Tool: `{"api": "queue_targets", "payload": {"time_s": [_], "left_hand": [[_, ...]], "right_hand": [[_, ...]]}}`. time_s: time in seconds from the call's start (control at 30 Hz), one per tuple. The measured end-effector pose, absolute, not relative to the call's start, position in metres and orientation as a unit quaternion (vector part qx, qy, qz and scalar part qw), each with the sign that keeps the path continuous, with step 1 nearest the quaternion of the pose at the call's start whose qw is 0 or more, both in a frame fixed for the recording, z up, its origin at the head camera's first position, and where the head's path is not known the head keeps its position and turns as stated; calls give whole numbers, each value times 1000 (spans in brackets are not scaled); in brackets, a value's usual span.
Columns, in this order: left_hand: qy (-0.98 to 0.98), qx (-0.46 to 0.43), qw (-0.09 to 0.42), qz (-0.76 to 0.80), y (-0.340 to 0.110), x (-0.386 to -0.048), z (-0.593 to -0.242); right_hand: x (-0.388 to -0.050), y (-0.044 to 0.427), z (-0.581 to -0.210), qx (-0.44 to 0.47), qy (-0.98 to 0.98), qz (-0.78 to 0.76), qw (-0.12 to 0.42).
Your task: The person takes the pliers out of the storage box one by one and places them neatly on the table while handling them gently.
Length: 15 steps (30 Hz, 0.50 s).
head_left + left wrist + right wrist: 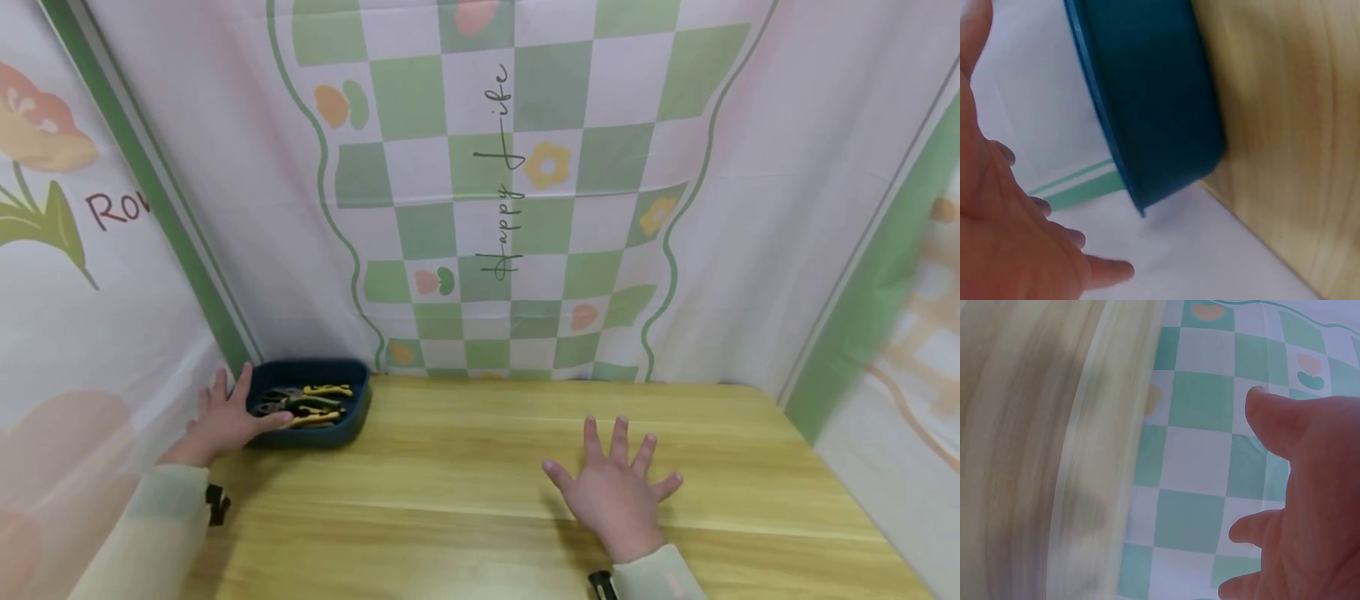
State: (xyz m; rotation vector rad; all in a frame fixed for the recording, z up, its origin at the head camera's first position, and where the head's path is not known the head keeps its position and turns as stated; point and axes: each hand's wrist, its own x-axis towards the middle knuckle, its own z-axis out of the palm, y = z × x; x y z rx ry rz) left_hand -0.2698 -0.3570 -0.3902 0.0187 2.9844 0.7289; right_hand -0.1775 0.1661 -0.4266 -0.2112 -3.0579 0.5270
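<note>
a person's left hand (227, 422), fingers (242, 386) spread and grasping nothing, hovers just left of a blue bin (322, 438) of tools (315, 403) on the desk (450, 483); the right hand (617, 504), likewise splayed, hangs farther off.

Head view forward and down, close sideways wrist views, tabletop (450, 500) shared

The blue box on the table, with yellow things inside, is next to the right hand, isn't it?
No, not the right hand: the head view shows the blue box on the table, with yellow things inside, next to the left hand.
</note>
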Motion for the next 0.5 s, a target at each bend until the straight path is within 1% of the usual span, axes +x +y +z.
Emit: {"api": "queue_targets", "payload": {"time_s": [0.33, 0.5], "left_hand": [[961, -14, 50, 272, -374, -287, -412], [954, -17, 66, 294, -379, -293, -417]], "right_hand": [[-179, 169, -429, -66, -983, 172, 16], [-179, 169, -429, -64, -982, 175, 12]]}}
